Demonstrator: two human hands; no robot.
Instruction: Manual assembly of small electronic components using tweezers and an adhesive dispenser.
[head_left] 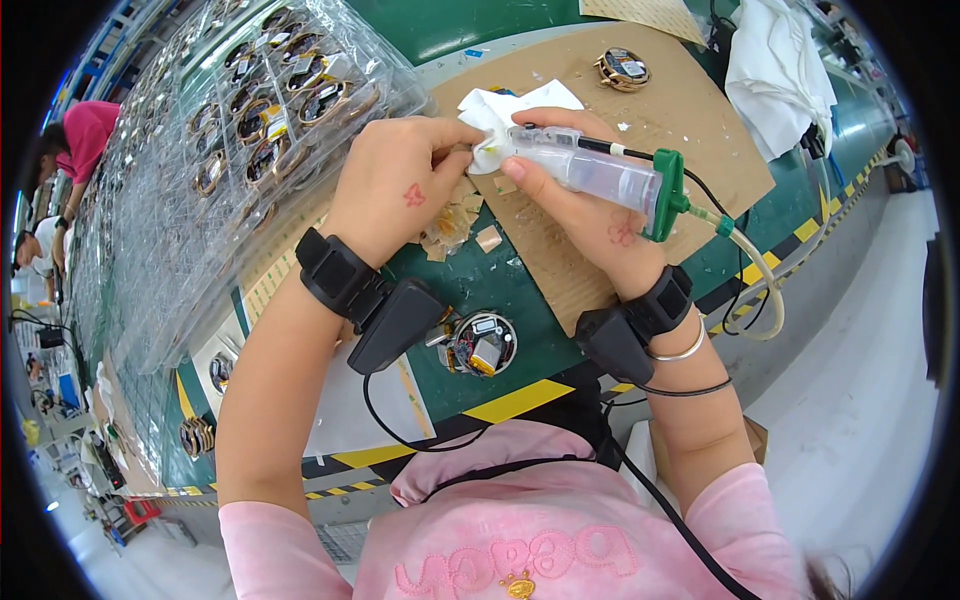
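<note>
Green table (500, 275); right hand (590, 225) grips syringe (612, 178), long axis roughly left-right; left hand (405, 175) pinches white cloth (500, 108) at syringe's left end.

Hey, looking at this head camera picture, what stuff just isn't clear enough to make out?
All in the head view:
Tip of the syringe: lost against the white cloth.
Whatever may lie inside the cloth: hidden by its folds and the left hand.
Fine details of parts in the clear trays: obscured by plastic glare.
What the co-worker handles: too small, near the left rim.
</note>
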